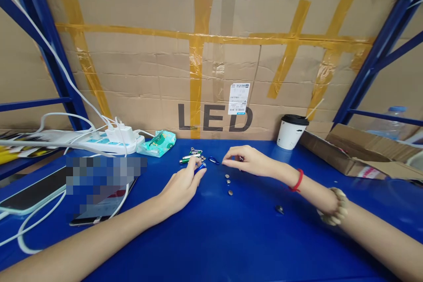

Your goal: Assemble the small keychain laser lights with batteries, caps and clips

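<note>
My left hand is closed around a small shiny blue metal cylinder, its end showing between thumb and fingers. Just behind it lie several small green and silver metal cylinders. My right hand hovers to the right, fingers bent and tips close together. A dark reddish thing shows by its curled fingers; what it is I cannot make out. A blue carabiner clip lies near those fingertips. In front of the right hand are button cells and, farther right, a small dark shiny piece.
On the blue table, a phone, a tablet and white cables sit left. A power strip and a green tissue pack stand behind. A paper cup and an open cardboard box are back right.
</note>
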`<action>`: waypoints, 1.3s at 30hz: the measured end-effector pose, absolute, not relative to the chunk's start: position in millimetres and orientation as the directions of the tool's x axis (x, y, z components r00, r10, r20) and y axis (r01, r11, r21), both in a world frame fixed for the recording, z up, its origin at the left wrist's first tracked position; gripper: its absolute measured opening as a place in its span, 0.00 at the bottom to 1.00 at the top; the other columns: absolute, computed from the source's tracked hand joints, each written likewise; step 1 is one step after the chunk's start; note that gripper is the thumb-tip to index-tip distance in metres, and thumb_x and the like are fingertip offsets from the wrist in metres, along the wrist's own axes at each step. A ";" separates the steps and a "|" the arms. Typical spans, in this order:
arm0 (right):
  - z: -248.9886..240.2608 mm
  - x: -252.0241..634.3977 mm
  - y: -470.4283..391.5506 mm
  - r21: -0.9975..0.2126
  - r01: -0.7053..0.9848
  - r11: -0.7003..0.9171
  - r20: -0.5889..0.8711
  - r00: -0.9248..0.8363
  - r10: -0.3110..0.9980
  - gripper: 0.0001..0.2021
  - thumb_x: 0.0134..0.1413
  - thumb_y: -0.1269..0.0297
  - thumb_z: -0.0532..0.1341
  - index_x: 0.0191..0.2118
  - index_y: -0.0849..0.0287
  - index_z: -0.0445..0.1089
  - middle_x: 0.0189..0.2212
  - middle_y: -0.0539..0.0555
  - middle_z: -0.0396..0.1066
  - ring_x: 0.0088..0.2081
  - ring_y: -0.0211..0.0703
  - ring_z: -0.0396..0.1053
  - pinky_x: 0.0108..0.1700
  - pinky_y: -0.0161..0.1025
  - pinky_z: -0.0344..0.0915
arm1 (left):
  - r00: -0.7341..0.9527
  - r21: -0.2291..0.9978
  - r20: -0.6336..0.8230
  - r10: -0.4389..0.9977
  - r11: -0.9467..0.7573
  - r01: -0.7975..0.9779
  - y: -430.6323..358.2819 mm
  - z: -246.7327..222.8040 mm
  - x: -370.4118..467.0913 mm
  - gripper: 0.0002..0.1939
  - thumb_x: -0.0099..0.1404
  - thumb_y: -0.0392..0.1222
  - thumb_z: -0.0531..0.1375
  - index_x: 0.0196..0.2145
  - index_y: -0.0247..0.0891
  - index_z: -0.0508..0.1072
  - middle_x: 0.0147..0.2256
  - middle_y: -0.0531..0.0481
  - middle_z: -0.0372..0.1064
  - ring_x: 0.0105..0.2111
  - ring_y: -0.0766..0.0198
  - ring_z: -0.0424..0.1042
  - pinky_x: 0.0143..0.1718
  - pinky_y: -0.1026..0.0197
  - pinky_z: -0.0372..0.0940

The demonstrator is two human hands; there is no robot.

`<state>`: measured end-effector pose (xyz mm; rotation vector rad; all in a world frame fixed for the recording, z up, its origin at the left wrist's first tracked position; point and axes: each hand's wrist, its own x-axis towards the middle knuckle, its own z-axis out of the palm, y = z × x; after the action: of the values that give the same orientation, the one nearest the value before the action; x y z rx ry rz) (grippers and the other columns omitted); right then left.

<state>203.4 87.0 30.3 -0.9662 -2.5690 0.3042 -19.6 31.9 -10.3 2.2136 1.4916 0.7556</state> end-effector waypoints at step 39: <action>17.6 185.1 51.9 -0.600 0.615 0.512 -0.038 -0.661 0.749 0.14 0.47 0.53 0.63 0.30 0.62 0.72 0.29 0.56 0.74 0.28 0.40 0.70 0.30 0.35 0.67 | 0.306 0.579 0.298 0.904 -0.426 0.695 7.9 8.1 -13.7 0.16 0.68 0.48 0.44 0.29 0.40 0.64 0.30 0.50 0.67 0.31 0.58 0.69 0.31 0.60 0.60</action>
<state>185.1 51.9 17.6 -1.1601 -2.5278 0.8674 -13.7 7.9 8.1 2.2371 1.4356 0.8524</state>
